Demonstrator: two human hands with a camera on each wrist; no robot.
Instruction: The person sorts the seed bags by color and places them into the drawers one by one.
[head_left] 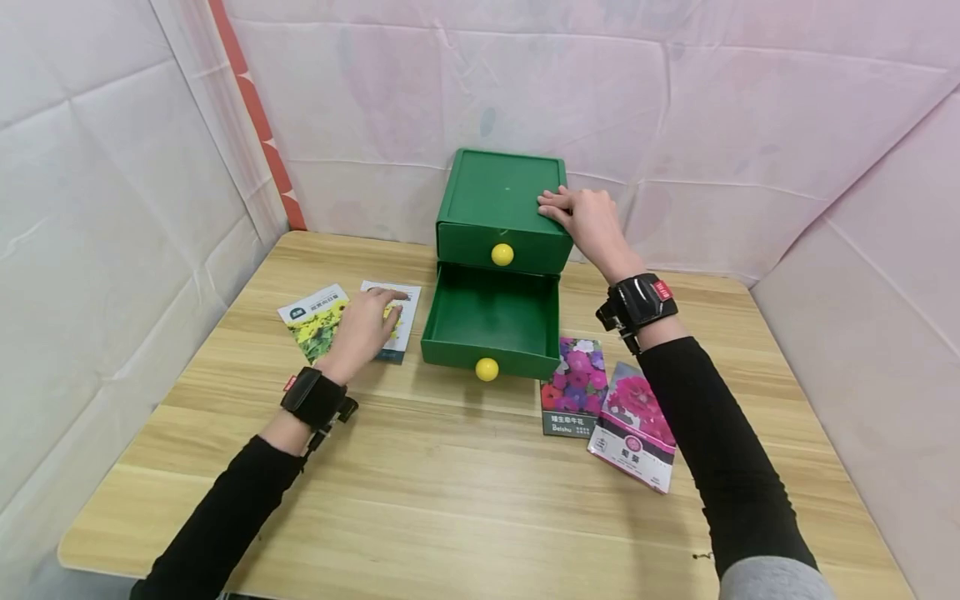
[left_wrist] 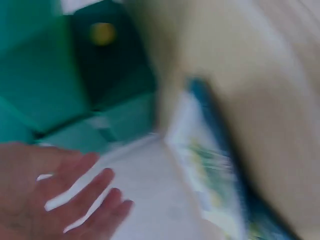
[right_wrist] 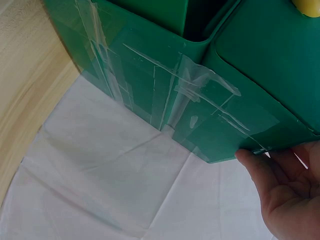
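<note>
1. My left hand (head_left: 365,323) lies flat on a white seed packet (head_left: 397,322), fingers stretched out and loose, not curled round it. The packet is a flat glossy paper rectangle lying on the table (head_left: 465,483), just left of the open drawer.
2. Beside that packet, further left, lies a second one printed with yellow flowers (head_left: 313,321); my left hand overlaps its near edge, though I cannot tell whether it touches.
3. In the left wrist view everything is blurred: I make out spread fingers (left_wrist: 80,185), a pale packet edge and green plastic behind.
4. My right hand (head_left: 583,218) rests on the top right corner of the green drawer box (head_left: 501,193), fingers extended and pressed down on the lid, nothing enclosed in them.
5. The box is smooth matt green plastic, squarish, with two drawers. The upper drawer (head_left: 504,250) is closed; the lower drawer (head_left: 491,321) is pulled out and shows a bare green interior. Each carries a round yellow knob (head_left: 487,368).
6. The right wrist view shows the box's side (right_wrist: 200,110) patched with strips of clear, wrinkled tape, and my fingertips (right_wrist: 252,162) at its edge.
7. Right of the drawer lie two more glossy packets: one with purple and pink blooms (head_left: 573,385), one with a large pink flower (head_left: 634,426), overlapping slightly.
8. The table is pale wood-grain laminate; creased white cloth hangs round it.
</note>
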